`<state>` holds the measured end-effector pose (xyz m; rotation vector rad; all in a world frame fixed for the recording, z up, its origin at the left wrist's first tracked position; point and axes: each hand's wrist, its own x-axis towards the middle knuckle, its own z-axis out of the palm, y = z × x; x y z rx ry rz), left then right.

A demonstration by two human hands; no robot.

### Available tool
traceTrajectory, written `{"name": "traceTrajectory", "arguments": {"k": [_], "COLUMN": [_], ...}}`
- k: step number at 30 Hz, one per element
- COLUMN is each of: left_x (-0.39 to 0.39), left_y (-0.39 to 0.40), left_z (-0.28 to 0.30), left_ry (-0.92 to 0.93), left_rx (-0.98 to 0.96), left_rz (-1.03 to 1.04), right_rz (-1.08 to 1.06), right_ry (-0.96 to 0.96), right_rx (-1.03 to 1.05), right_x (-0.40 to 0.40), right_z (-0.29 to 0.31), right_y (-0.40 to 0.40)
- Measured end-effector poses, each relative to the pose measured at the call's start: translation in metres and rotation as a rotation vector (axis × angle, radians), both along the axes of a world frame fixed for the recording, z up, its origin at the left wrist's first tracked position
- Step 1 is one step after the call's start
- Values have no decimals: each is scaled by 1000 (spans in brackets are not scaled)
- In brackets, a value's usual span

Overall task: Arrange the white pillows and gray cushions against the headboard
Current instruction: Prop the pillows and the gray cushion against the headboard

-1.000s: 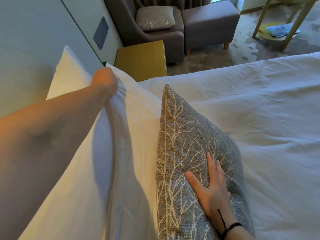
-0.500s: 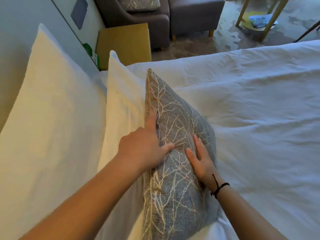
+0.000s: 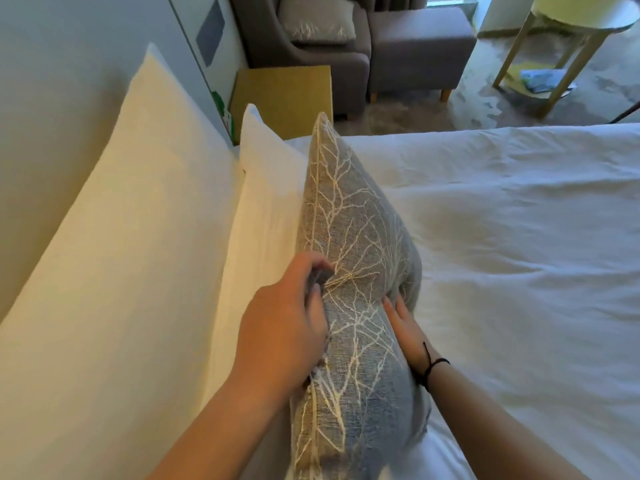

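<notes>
My left hand [image 3: 282,327] has its grip pinched on a fold of the gray woven cushion with the pale branch pattern [image 3: 349,271], near its top seam, I'd guess to steady it. My right hand [image 3: 403,323] lies flat, fingers straight, on its front face, pressing it back. The cushion stands on edge on the white bed [image 3: 519,254], its long axis running along the headboard, leaning on the smaller white pillow [image 3: 270,209] with the bigger white pillow [image 3: 138,237] behind.

No readable text, labels, brands or numbers anywhere. The green item [image 3: 221,109] by the headboard and the printed papers [image 3: 543,81] on the low shelf of the round table (both too small and blurred) show nothing legible.
</notes>
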<state>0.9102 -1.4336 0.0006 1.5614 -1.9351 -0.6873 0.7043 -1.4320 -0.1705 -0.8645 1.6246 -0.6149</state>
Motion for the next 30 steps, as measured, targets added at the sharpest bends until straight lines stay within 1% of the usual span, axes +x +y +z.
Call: {"name": "traceTrajectory", "arguments": {"k": [1, 4, 8, 11, 13, 15, 19, 20, 23, 24, 25, 27, 30], "left_x": [4, 0, -7, 10, 29, 49, 73, 76, 84, 87, 90, 97, 109], "left_y": [-4, -12, 1, 34, 67, 105, 184, 202, 243, 253, 262, 275, 283], "left_z": [-1, -7, -4, 0, -3, -10, -32, -37, -46, -47, -47, -46, -43], "left_ry": [-32, -135, -223, -255, -296, -328, -364, -330, -98, -31, -1, -55, -292], "left_rx": [-6, 68, 55, 86, 121, 159, 253, 323, 514, 542, 565, 587, 491], "left_rz": [18, 42, 31, 47, 88, 124, 216, 277, 445, 449, 426, 379, 338], "right_rz": [14, 35, 36, -23, -94, -99, -20, 5, 136, 186, 233, 312, 372], "right_ry": [1, 38, 90, 87, 73, 62, 55, 74, 199, 223, 244, 300, 355], "right_rx": [-4, 40, 132, 168, 138, 76, -92, -128, -217, -224, -223, -221, -231], "right_x": [3, -1, -10, -13, -11, 0, 35, 42, 60, 66, 71, 79, 83], "right_z": [2, 5, 12, 30, 45, 66, 118, 129, 155, 160, 164, 169, 173], "right_y": [-3, -7, -4, 5, 18, 33, 68, 76, 99, 105, 111, 121, 129]}}
